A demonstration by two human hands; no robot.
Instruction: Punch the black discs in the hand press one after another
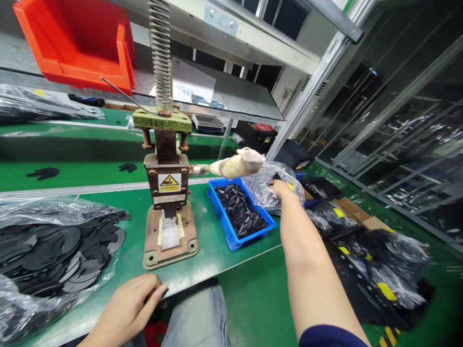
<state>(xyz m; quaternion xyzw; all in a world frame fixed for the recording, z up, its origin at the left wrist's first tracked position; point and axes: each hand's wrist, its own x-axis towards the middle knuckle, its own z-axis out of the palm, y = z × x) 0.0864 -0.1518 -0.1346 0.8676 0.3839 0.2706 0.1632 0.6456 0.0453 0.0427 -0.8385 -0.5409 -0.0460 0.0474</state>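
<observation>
My left hand [132,303] rests on the near edge of the green bench, fingers together and flat, holding nothing that I can see. My right hand [281,188] is stretched out to the right and reaches into a clear plastic bag [269,180] of small black parts; its fingers are hidden inside the bag. A manual press [168,185] with a long spring and a cloth-wrapped handle [235,164] stands in the middle of the bench. A blue tray [231,238] of small black parts lies just right of the press.
An open plastic bag of flat black cut-outs [54,250] lies at the left. More bags and black trays [379,270] are piled at the right. A red bin [77,43] sits on the shelf above. Two black pieces [45,172] lie on the green conveyor behind.
</observation>
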